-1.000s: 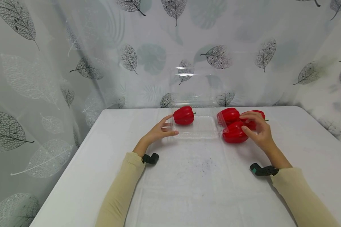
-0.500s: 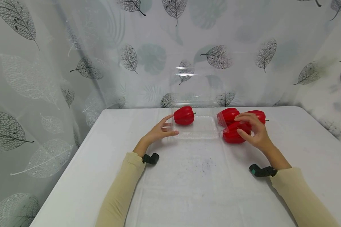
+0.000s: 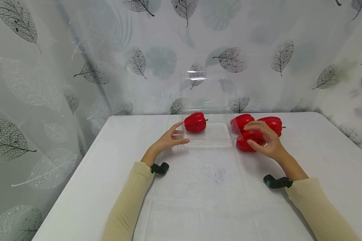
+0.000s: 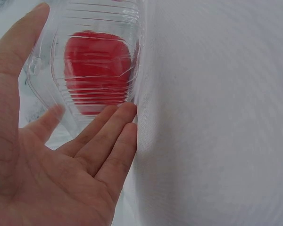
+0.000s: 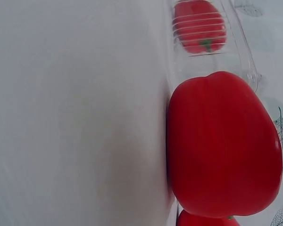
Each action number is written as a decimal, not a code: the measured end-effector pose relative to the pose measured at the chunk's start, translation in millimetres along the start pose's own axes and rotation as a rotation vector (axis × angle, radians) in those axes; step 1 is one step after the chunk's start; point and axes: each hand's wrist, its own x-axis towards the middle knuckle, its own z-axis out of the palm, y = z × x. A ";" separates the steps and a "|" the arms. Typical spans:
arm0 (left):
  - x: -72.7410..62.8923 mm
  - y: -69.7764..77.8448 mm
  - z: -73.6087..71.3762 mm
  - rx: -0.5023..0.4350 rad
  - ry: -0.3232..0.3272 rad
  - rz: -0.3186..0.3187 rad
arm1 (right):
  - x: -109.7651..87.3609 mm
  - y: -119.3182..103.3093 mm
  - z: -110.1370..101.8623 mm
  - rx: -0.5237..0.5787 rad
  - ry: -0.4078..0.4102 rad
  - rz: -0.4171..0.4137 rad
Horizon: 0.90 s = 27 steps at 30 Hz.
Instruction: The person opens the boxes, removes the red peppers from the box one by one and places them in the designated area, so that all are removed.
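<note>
A clear plastic clamshell box (image 3: pixel 217 135) lies on the table with one red bell pepper (image 3: pixel 195 122) in its left part. At its left side is my left hand (image 3: pixel 167 139), fingers extended and fingertips right at the ribbed wall (image 4: pixel 99 70). My right hand (image 3: pixel 269 140) hovers over the front pepper (image 3: pixel 243 143) just right of the box, thumb and fingers spread apart. In the right wrist view that front pepper (image 5: pixel 221 146) fills the middle, and only a fingertip shows at the right edge. Two more peppers, a left one (image 3: pixel 240 121) and a right one (image 3: pixel 274 124), lie behind it.
The box's transparent lid (image 3: pixel 211 90) stands raised at the back, against a leaf-patterned curtain (image 3: pixel 157 33). A white cloth covers the table (image 3: pixel 199 201). The table's far edge runs close behind the box and peppers.
My right hand has shifted a little left over the front pepper, uncovering more of the pepper at the back right. The left hand and the box stay put.
</note>
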 end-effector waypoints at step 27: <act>0.1 -2.5 -1.2 0.005 -0.004 0.004 | 7.7 -4.5 19.3 0.001 -0.057 -0.017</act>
